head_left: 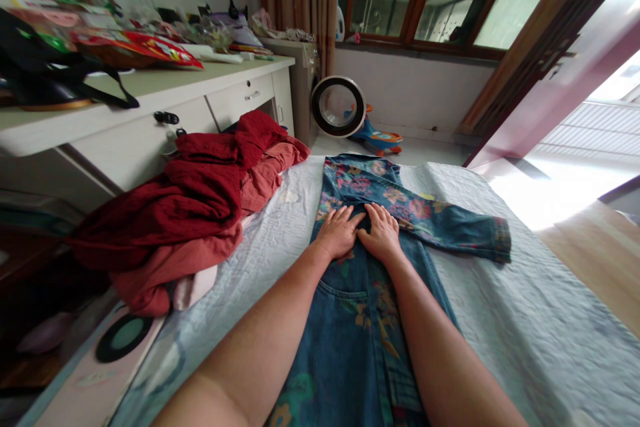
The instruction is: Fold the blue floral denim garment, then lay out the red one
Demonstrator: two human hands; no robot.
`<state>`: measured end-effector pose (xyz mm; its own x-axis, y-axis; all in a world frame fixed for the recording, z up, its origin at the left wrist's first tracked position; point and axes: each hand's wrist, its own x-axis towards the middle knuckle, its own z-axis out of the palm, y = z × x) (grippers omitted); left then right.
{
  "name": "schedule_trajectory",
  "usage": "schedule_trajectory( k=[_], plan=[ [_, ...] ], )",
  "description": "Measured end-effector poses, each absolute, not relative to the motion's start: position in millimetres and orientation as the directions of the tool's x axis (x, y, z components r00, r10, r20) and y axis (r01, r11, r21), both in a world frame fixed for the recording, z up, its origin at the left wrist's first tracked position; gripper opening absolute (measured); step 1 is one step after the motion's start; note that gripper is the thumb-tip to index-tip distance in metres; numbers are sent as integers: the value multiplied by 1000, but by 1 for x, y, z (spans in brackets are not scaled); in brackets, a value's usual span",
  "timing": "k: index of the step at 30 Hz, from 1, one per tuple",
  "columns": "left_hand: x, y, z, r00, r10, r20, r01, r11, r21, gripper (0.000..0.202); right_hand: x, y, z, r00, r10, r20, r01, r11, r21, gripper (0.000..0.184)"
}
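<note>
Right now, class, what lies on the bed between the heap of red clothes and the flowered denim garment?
In the head view, only a bare strip of pale quilted bedcover separates the red clothes from the denim garment.

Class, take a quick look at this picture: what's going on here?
A person has the left hand and right hand side by side, palms flat on a floral denim garment spread on a pale bedcover. One sleeve lies out to the right. A heap of red clothes sits alongside, untouched.
</note>
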<state>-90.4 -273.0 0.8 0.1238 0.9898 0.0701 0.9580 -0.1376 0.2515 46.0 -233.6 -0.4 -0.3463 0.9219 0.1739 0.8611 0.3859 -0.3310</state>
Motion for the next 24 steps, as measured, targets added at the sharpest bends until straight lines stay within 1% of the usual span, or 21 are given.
schedule_trajectory(
  k=[7, 16, 24],
  plan=[
    [-91, -273, 0, 122, 989, 82, 957, -139, 256, 51, 47, -234, 3, -364, 921, 141, 865, 391, -315, 70],
    [-92, -270, -5, 132, 984, 120, 957, -158, 243, 48, 47, -229, -6, -344, 919, 191, 869, 389, -307, 53],
    [-93, -268, -7, 129, 983, 129, 952, -159, 261, 47, 49, -224, -12, -356, 910, 214, 873, 406, -271, 49]
  ],
)
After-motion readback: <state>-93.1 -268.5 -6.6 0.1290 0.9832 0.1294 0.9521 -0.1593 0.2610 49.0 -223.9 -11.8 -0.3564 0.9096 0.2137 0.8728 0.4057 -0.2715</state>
